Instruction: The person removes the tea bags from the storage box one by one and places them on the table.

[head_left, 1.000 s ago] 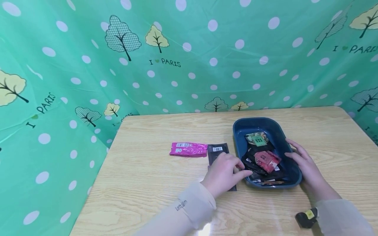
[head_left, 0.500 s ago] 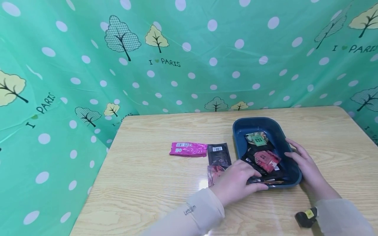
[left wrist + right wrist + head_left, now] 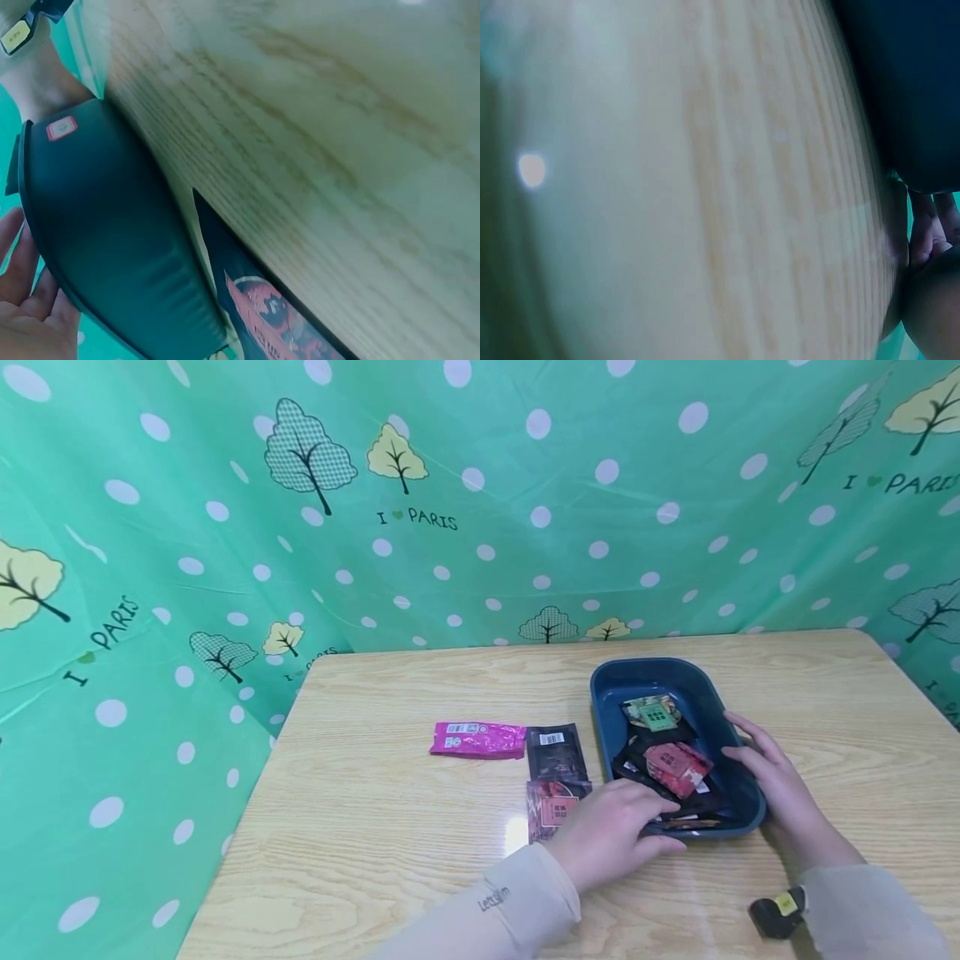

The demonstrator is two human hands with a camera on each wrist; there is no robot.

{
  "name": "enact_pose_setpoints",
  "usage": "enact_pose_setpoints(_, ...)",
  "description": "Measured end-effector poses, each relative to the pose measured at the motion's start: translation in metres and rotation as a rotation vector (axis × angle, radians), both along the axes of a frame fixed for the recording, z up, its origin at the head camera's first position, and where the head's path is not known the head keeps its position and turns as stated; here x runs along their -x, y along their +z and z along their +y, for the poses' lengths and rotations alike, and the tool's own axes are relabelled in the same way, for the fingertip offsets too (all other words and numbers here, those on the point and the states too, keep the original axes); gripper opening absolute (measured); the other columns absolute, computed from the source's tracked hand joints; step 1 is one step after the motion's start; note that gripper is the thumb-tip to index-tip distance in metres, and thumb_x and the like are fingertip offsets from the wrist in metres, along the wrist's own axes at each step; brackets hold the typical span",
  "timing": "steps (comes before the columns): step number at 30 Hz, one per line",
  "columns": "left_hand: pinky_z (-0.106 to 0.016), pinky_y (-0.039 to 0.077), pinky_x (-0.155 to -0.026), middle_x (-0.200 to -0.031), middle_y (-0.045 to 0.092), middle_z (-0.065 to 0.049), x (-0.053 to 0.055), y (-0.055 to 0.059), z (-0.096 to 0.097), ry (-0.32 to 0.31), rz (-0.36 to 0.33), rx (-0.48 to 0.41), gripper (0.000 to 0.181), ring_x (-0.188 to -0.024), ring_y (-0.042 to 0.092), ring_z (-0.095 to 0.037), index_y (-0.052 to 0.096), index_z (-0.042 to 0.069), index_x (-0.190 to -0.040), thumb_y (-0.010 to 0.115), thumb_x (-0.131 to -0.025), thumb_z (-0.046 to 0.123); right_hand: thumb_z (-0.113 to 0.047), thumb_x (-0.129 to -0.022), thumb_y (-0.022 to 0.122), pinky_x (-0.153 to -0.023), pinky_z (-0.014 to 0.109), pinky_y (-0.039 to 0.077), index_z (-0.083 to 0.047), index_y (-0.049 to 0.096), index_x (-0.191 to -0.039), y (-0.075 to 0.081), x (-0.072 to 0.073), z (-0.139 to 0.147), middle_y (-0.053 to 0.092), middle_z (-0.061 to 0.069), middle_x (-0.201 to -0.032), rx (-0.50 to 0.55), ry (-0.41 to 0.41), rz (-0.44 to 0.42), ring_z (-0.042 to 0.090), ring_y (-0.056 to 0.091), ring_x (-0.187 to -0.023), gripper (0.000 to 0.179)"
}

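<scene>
A dark blue plastic bin stands on the table with several sachets in it, among them a green-labelled sachet and a red-labelled sachet. My left hand is at the bin's near-left corner, fingertips over the rim and thumb outside. The left wrist view shows its fingers loosely bent by the rim, with no sachet seen between them. My right hand touches the bin's right side with extended fingers. Left of the bin lie a black sachet and, nearer, a dark sachet with a red label, partly behind my left hand.
A bright pink packet lies flat beside the black sachet. The wooden table ends at a green curtain behind and at the left. A small black device with a yellow label is at my right sleeve.
From above the bin's left rim, my left hand has moved right and nearer to the bin's near corner, uncovering the black and red-labelled sachets. My right hand has stayed in place.
</scene>
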State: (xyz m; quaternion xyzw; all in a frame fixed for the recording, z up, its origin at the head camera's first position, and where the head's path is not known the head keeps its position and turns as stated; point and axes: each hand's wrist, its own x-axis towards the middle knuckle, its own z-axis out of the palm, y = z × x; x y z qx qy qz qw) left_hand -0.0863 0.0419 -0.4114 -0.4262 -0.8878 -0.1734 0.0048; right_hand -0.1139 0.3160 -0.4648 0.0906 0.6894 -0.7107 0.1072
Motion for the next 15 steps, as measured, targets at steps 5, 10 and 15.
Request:
enact_pose_setpoints(5,-0.013,0.037,-0.106,-0.121,0.068,0.014,-0.0009,-0.0016,0.001,-0.007,0.023,0.003,0.04,-0.116,0.059,0.0,0.066,0.025,-0.128,0.056,-0.097,0.05,-0.034,-0.104,0.05,-0.078,0.015,0.053,-0.039,0.027,-0.154,0.0,0.0001,0.0001,0.032,0.006,-0.142,-0.022,-0.001,-0.006,-0.011,0.057,-0.096,0.056)
enact_pose_setpoints(10,-0.011,0.038,-0.103,-0.119,0.069,0.015,-0.0015,-0.0035,0.0004,-0.008,0.02,-0.001,0.037,-0.114,0.058,0.002,0.067,0.026,-0.126,0.056,-0.098,0.048,-0.03,-0.104,0.051,-0.078,0.015,0.053,-0.038,0.029,-0.154,-0.0003,-0.0005,0.0006,0.04,-0.015,-0.123,0.01,-0.002,0.014,-0.009,0.059,-0.097,0.055)
enact_pose_setpoints(15,-0.01,0.038,-0.103,-0.118,0.069,0.016,-0.0013,-0.0049,0.001,-0.017,0.055,-0.003,0.036,-0.112,0.059,0.002,0.068,0.026,-0.125,0.058,-0.097,0.047,-0.03,-0.104,0.051,-0.078,0.015,0.053,-0.038,0.03,-0.153,-0.0002,-0.0005,0.0007,0.041,-0.017,-0.121,0.014,-0.001,0.018,-0.009,0.059,-0.097,0.055)
